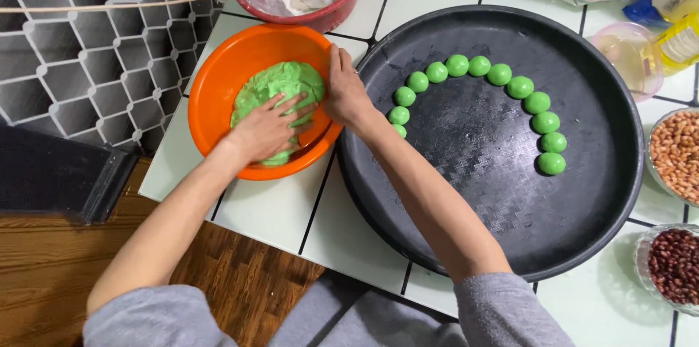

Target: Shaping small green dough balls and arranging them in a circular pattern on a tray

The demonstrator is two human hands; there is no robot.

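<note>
Green dough (280,88) lies lengthwise away from the person, under both hands (306,114).

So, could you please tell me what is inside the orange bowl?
The orange bowl holds a mass of green dough. The left hand presses on it, and the right hand touches its edge, covering the dough beneath.

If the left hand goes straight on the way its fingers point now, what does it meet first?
The left hand lies on the green dough, fingers pointing up and right. Straight on, it would probably first meet the right hand, which grips the rim of the orange bowl right there; depth is unclear.
</note>
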